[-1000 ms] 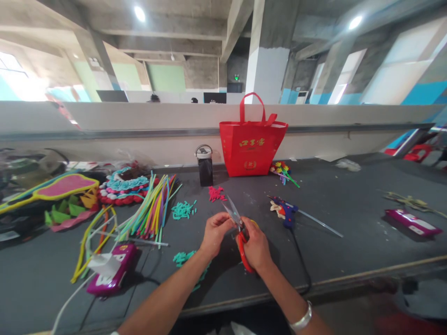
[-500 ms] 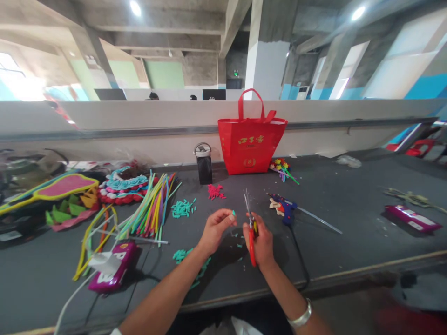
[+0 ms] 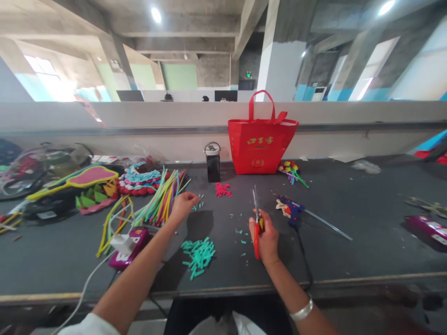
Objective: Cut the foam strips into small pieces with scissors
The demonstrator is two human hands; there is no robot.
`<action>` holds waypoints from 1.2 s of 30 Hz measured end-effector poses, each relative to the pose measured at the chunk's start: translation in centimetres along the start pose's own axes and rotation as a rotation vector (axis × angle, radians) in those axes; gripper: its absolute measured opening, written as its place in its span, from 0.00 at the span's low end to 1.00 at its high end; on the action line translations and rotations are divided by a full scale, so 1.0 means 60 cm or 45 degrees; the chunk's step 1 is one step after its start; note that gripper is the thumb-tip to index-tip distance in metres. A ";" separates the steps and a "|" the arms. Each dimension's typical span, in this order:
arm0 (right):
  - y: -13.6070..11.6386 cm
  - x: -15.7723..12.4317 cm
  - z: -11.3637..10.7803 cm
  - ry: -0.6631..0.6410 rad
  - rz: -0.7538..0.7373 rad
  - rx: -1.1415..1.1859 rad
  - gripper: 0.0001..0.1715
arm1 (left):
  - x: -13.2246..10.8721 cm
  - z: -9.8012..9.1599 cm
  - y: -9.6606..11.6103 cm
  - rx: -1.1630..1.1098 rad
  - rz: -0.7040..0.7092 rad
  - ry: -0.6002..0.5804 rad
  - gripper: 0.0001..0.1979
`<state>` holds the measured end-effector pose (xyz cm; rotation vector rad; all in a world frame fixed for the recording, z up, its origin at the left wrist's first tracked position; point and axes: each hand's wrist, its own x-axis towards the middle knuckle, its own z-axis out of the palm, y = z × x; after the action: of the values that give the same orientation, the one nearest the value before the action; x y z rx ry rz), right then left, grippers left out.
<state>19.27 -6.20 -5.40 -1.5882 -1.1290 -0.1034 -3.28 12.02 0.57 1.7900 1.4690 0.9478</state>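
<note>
My right hand [image 3: 268, 237] is wrapped round a pair of scissors [image 3: 257, 223] with red handles, their blades pointing up and away. Out to the left, my left hand [image 3: 184, 204] hovers over the far pile of small teal pieces [image 3: 199, 204] and partly covers it. Its fingertips are pinched together; whether a piece is between them cannot be made out. A bigger heap of longer teal pieces [image 3: 199, 255] lies nearer the table edge. Tiny teal scraps [image 3: 240, 231] are scattered beside the scissors.
Behind stand a red tote bag [image 3: 263, 149] and a black bottle [image 3: 213, 165], with pink pieces [image 3: 222, 190] before them. A glue gun [image 3: 293, 211] lies right. Colourful strips [image 3: 164, 200] and a purple tissue pack [image 3: 131, 251] are left.
My left hand has moved left and away from the scissors, from the middle to the far teal pile. My right hand keeps the scissors. The view has turned slightly left.
</note>
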 end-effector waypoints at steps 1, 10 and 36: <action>0.000 -0.001 0.001 -0.013 -0.005 0.002 0.22 | 0.005 -0.004 -0.011 0.032 -0.029 0.016 0.08; 0.007 -0.005 0.007 -0.041 -0.069 -0.042 0.22 | 0.017 0.003 -0.036 0.293 -0.093 0.120 0.03; 0.013 -0.004 0.005 -0.031 -0.048 -0.031 0.22 | -0.201 -0.032 0.036 0.810 0.543 -0.419 0.09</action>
<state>19.52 -6.02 -6.23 -1.5940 -1.1812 -0.1239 -5.18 -0.18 1.74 2.6461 1.2767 0.3359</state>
